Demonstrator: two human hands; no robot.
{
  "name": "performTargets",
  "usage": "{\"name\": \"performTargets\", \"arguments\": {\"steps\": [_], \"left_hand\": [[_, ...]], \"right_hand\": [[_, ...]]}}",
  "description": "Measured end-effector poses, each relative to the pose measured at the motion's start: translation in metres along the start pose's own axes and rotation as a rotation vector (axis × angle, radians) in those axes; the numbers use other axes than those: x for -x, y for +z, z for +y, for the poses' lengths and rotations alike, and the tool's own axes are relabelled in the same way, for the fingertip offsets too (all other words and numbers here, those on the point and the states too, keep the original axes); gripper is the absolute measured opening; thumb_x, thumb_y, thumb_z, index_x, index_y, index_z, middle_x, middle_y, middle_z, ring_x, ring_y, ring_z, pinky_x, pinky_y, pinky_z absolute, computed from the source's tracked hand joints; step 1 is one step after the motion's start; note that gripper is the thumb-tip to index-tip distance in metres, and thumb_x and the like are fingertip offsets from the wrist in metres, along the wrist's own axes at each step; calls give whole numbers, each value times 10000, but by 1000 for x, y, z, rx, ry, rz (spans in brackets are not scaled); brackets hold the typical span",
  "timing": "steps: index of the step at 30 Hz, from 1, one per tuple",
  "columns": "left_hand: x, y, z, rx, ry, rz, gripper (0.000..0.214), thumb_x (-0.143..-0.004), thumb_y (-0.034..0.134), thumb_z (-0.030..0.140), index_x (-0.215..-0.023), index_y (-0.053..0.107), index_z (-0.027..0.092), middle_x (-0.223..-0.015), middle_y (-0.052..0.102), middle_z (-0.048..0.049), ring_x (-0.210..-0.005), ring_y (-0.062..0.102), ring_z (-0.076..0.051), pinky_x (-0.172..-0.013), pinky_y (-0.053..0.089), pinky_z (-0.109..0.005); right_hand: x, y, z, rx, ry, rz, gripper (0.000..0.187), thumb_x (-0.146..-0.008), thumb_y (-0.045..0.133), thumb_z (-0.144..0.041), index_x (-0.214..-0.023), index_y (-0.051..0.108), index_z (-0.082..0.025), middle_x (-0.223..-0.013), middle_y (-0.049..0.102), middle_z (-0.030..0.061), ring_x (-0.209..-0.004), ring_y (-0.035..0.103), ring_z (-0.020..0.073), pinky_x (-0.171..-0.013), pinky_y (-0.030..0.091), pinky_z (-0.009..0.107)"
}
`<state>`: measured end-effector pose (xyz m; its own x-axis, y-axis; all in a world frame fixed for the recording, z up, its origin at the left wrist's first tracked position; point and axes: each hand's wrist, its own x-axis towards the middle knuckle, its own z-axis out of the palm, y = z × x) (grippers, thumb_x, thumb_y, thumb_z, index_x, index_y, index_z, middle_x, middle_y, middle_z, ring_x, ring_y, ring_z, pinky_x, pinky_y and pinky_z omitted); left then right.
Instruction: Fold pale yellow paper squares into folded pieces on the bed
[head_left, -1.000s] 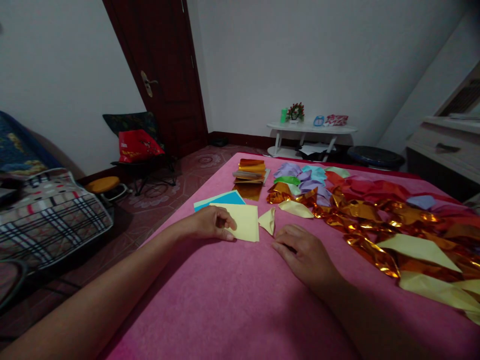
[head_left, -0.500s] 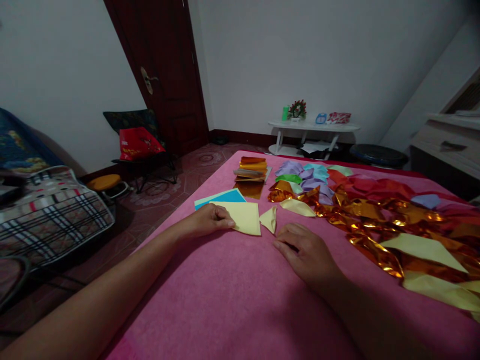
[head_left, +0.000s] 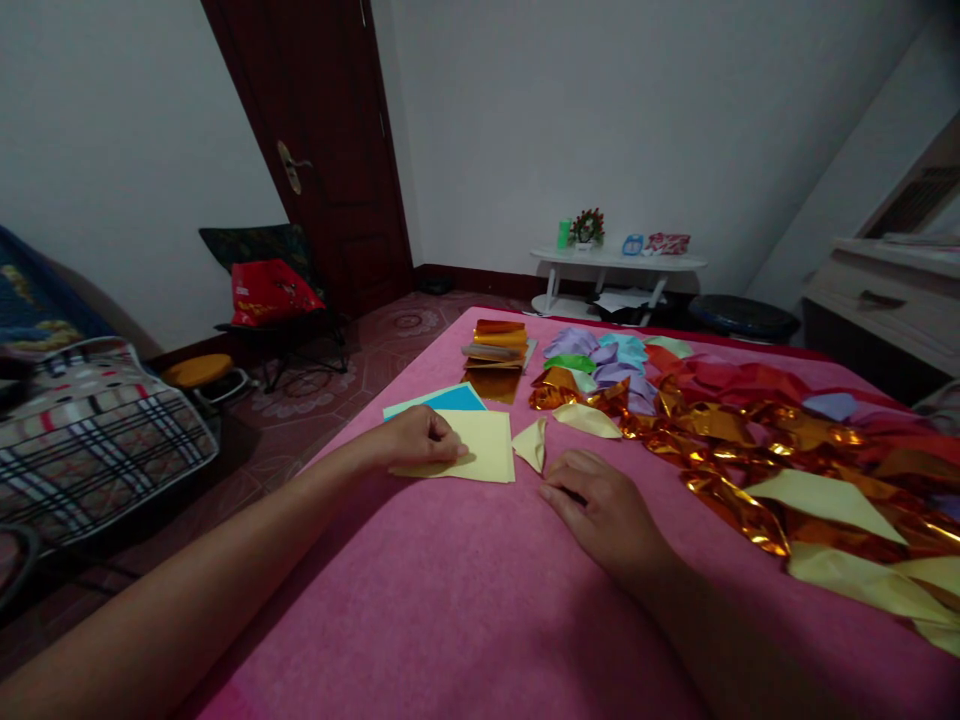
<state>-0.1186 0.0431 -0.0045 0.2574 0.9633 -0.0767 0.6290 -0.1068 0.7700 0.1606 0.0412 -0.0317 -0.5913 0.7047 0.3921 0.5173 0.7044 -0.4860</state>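
Note:
My left hand (head_left: 426, 438) rests on a yellow paper sheet (head_left: 484, 455), its fingers curled and the thumb pressed to it; slightly offset layers show at the sheet's right edge. Under that, a blue sheet (head_left: 459, 398) with a pale border sticks out at the back. My right hand (head_left: 596, 500) is closed in a pinch at the lower tip of a small folded yellow paper (head_left: 530, 445). The contact between fingertips and paper is partly hidden. Another folded yellow piece (head_left: 587, 420) lies just behind.
Shiny gold folded papers (head_left: 739, 500) and red, purple and green ones cover the right of the pink tablecloth (head_left: 450, 590). A gold paper stack (head_left: 495, 360) sits at the back. Beyond are a white side table (head_left: 615, 258), a door (head_left: 322, 140) and a chair with a red bag (head_left: 274, 292).
The yellow sheet under my left hand now lies flatter, with more of its front edge showing. My right hand stays by the folded piece. The whole view has shifted slightly.

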Motion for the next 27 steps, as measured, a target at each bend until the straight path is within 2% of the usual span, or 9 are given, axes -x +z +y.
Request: {"name": "performTargets", "arguments": {"steps": [2, 4, 6, 9, 13, 18, 23, 27], "left_hand": [[-7, 3, 8, -211, 57, 32, 278, -745, 636, 357, -582, 664, 133, -520, 504, 14, -484, 396, -76, -446, 252, -186], [-14, 6, 17, -341, 189, 34, 121, -749, 597, 181, -768, 715, 160, -695, 609, -14, -607, 495, -101, -535, 342, -189], [-21, 8, 25, -389, 346, -34, 343, -725, 517, 28, -953, 705, 202, -883, 630, -37, -743, 543, -119, -641, 400, -202], [-29, 8, 31, -452, 460, -172, 487, -707, 481, -23, -1072, 663, 243, -999, 594, -47, -850, 554, -135, -740, 428, -227], [-35, 5, 36, -555, 440, -306, 487, -698, 526, -5, -1097, 630, 255, -1033, 563, -37, -868, 556, -146, -744, 431, -226], [-38, 6, 47, -708, 442, -368, 534, -676, 579, 1, -1136, 571, 272, -1131, 505, -36, -852, 549, -140, -675, 409, -210], [-42, 7, 52, -699, 527, -368, 437, -647, 600, -13, -1028, 602, 203, -1038, 553, -45, -858, 544, -153, -698, 411, -216], [-41, 5, 44, -656, 557, -288, 240, -712, 559, 6, -867, 648, 167, -870, 590, -39, -784, 550, -141, -662, 402, -211]], "right_hand": [[0, 1, 1, -14, 4, 5, 151, -852, 538, -166, -729, 619, -200, -780, 591, 24, -767, 539, 170, -702, 416, 293], [-1, 1, 2, -32, 10, 5, 149, -849, 544, -164, -724, 616, -200, -780, 589, 22, -764, 541, 166, -697, 416, 288], [-1, 1, 1, -50, 15, 3, 147, -847, 548, -159, -721, 612, -200, -782, 589, 19, -766, 544, 163, -696, 415, 285], [-1, 0, 1, -64, 19, 1, 151, -844, 551, -153, -710, 604, -199, -781, 587, 17, -770, 545, 161, -697, 414, 284], [-2, 0, 1, -52, 12, 0, 151, -848, 546, -159, -718, 609, -201, -784, 585, 20, -773, 541, 165, -700, 413, 287], [-1, 1, 1, -41, 15, 1, 167, -842, 549, -160, -682, 585, -197, -760, 567, 21, -763, 531, 168, -691, 411, 287], [-1, -1, 0, -57, 29, 1, 171, -843, 547, -163, -680, 586, -196, -754, 561, 18, -751, 529, 162, -682, 415, 284], [-1, -1, -1, -82, 40, 5, 172, -846, 550, -167, -683, 596, -197, -760, 569, 17, -751, 538, 159, -688, 423, 285]]}}
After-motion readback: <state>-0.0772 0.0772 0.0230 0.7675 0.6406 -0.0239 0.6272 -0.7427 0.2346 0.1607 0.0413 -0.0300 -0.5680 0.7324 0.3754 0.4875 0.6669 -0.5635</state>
